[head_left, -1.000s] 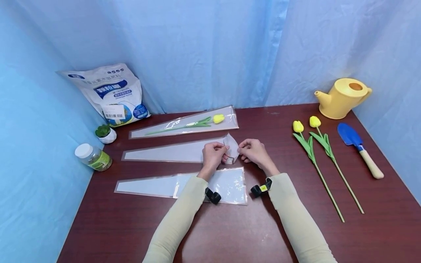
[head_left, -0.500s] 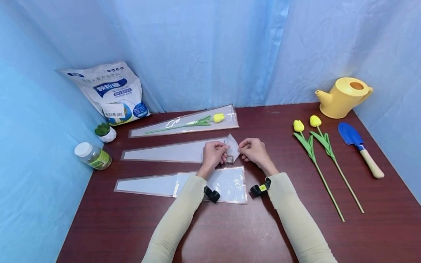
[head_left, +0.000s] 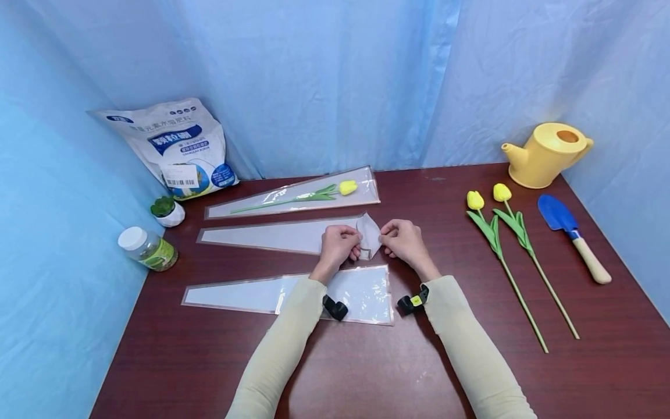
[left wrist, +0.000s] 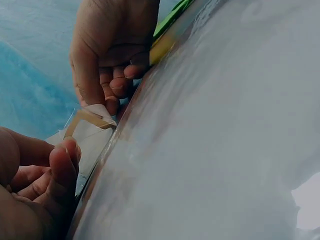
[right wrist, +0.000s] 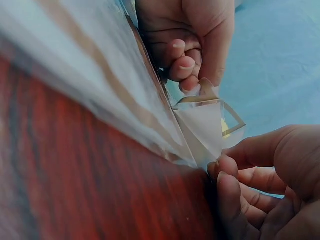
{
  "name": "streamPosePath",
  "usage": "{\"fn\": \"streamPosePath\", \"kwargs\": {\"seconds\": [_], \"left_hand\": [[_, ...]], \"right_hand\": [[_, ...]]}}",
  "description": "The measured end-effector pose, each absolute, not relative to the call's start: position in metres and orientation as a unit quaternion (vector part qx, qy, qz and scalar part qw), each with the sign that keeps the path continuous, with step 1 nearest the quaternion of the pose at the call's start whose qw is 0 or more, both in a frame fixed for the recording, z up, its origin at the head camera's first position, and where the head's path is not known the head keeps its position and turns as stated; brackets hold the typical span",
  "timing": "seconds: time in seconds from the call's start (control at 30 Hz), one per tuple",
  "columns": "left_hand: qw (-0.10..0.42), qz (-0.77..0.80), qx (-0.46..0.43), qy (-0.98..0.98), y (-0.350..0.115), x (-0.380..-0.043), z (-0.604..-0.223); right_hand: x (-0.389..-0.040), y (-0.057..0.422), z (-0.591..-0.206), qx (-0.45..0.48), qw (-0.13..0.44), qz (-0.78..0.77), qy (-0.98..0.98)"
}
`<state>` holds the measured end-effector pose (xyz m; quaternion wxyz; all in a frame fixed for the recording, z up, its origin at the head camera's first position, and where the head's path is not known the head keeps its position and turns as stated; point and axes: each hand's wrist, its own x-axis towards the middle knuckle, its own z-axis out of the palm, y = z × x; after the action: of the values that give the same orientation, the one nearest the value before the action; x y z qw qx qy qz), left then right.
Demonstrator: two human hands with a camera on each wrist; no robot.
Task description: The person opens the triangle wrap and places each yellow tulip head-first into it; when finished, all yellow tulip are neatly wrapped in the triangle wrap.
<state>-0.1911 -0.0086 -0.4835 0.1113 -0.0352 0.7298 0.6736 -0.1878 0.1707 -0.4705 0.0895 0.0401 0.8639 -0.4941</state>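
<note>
Three tapered flower sleeves with brown borders lie side by side on the table. At the wide end of the middle flower sleeve [head_left: 262, 234], my left hand [head_left: 337, 247] pinches the film between thumb and index finger. My right hand [head_left: 405, 240] pinches that end's edge from the right. Between both hands the mouth is lifted and its layers stand apart, as the right wrist view shows at the folded film [right wrist: 202, 125]. A yellow tulip [head_left: 348, 187] lies in the back flower sleeve [head_left: 220, 213]. The front flower sleeve [head_left: 225, 295] lies flat beneath my left forearm.
Two yellow tulips [head_left: 475, 201] lie to the right, beside a blue trowel [head_left: 560, 215]. Behind them stands a yellow watering can [head_left: 544, 157]. A fertilizer bag [head_left: 178, 151], a small potted succulent [head_left: 170, 214] and a lidded jar [head_left: 152, 249] line the left side.
The middle flower sleeve's narrow end has swung slightly away from me and to the right. My left hand has shifted a little left, while the right hand has barely moved.
</note>
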Motion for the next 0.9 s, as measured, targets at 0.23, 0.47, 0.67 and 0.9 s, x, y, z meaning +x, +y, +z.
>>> {"fn": "streamPosePath", "kwargs": {"seconds": [0.23, 0.47, 0.67, 0.9], "left_hand": [[0.104, 0.666, -0.044, 0.738, -0.007, -0.190, -0.481], [0.108, 0.667, -0.042, 0.736, -0.007, -0.189, -0.481], [0.093, 0.655, -0.042, 0.749, -0.008, -0.189, -0.481], [0.102, 0.662, -0.040, 0.742, -0.006, -0.187, -0.481]], "right_hand": [[-0.182, 0.178, -0.458, 0.024, 0.108, -0.470, 0.876], [-0.168, 0.219, -0.440, -0.011, 0.095, -0.402, 0.911], [-0.153, 0.260, -0.428, -0.013, 0.068, -0.358, 0.931], [-0.134, 0.308, -0.417, 0.012, 0.047, -0.339, 0.940]]}}
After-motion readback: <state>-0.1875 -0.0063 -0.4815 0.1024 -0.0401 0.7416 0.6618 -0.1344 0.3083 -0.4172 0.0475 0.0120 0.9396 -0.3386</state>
